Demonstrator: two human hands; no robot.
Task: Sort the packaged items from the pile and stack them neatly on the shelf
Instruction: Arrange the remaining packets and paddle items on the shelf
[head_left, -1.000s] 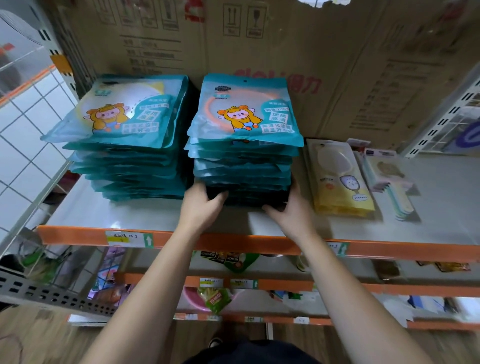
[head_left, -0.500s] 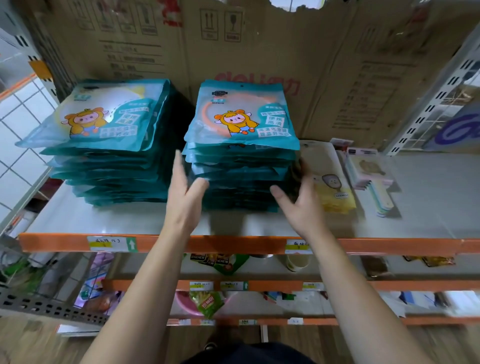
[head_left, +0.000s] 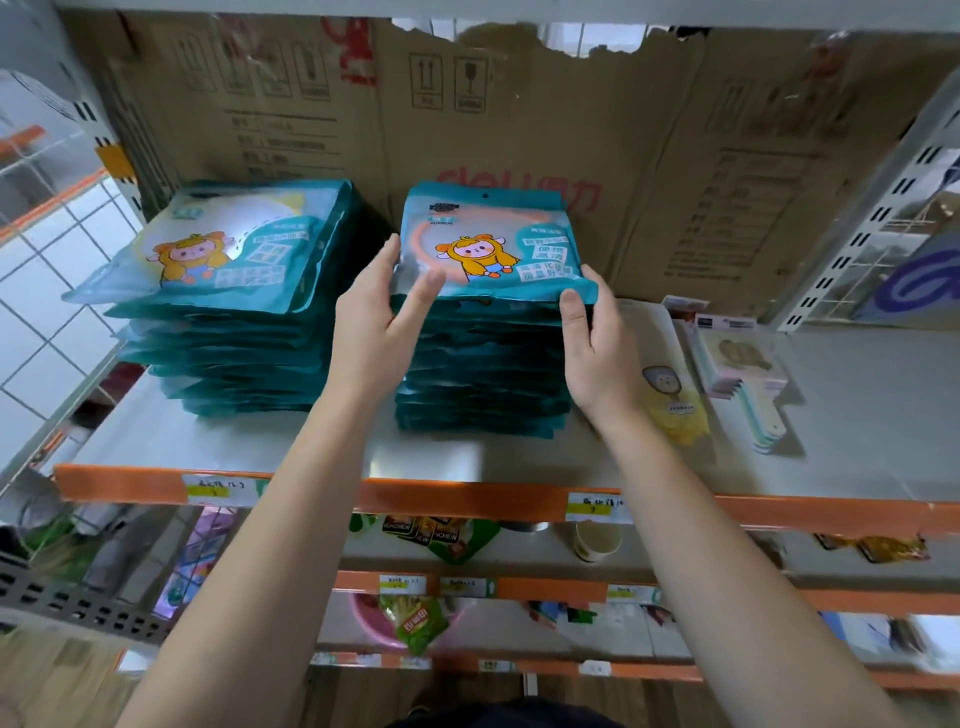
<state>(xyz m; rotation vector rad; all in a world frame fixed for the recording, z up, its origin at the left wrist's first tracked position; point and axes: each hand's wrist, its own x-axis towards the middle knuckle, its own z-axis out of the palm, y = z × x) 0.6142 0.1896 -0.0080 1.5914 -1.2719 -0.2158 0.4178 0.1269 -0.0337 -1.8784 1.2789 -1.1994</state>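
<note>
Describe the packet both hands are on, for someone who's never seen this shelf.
On the orange-edged shelf two teal stacks stand side by side; take the right stack. Its top packet, gripped by the left hand and right hand, shows an orange ring, unlike the yellowish ring atop the left stack.

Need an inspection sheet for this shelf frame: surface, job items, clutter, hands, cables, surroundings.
Surface: grey shelf, orange front edge with price labels.
Job's things: two stacks of teal packets, left stack and right stack; top packet of the right stack is held by both hands.
Clutter: yellow packets right of the right stack; pastel paddle-shaped packs beyond them.
Hands: left hand holds the top packet's left edge, thumb on its face; right hand holds its right front corner.
Cables: nothing seen.
Surroundings: cardboard sheet behind the stacks; snack packs and paper cup on the shelf below.
</note>
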